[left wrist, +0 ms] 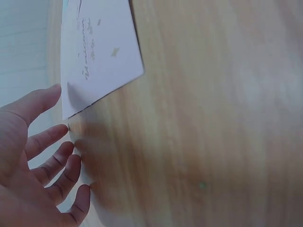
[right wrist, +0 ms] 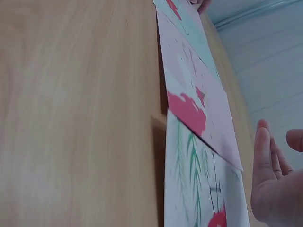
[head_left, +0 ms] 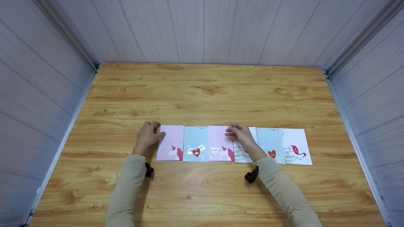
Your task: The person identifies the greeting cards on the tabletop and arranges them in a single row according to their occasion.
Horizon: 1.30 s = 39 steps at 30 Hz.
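On the wooden table (head_left: 202, 94), six paper cards lie in a row; the left hand (head_left: 148, 135), fingers loosely spread and holding nothing, rests beside the leftmost pink unicorn card (head_left: 172, 142), while the right hand (head_left: 240, 134), fingers relaxed, touches the white leaf-printed card (head_left: 243, 154)

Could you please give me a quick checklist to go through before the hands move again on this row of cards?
1. Six cards lie in one row on the table: ok.
2. Left hand empty, beside the left pink card: ok.
3. Right hand free, over the white card: cannot tell whether it touches.
4. Cards flat: ok in the head view.
5. No overlaps: not ok; the second pink card lies over the white card's edge.
6. Right-end flamingo card uncovered: ok.
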### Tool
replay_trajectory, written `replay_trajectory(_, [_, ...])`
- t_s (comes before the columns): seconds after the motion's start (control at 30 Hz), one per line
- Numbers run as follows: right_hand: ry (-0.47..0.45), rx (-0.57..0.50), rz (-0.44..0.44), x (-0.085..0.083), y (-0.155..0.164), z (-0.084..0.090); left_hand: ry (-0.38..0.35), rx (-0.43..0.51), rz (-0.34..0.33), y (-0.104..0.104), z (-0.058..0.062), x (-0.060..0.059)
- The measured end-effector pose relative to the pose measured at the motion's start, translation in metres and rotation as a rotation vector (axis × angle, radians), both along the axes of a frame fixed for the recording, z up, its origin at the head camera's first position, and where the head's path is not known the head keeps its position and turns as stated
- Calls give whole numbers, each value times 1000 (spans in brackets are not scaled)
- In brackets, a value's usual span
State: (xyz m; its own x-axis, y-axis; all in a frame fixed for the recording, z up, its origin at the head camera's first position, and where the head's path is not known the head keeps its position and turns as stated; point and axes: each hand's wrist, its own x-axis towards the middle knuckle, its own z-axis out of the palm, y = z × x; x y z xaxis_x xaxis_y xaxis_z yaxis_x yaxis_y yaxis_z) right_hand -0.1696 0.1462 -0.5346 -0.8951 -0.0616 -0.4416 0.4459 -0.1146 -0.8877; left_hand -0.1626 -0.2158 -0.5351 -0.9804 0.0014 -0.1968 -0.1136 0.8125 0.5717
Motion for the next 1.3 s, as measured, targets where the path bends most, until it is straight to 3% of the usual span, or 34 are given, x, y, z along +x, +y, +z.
replay_trajectory(0.27, [-51,-68,137,-4,-59,-4,5,-29,-16,2,1,-1])
replay_trajectory(0.5, [-81,-59,232,-8,-100,-3,18,-27,-17,2,0,-1])
replay_trajectory(1.03, [-88,-23,260,-14,-145,-6,-43,-5,15,2,0,-2])
replay_trajectory(1.3, [-98,-38,257,-16,-151,-6,-3,-12,-14,2,-1,-2])
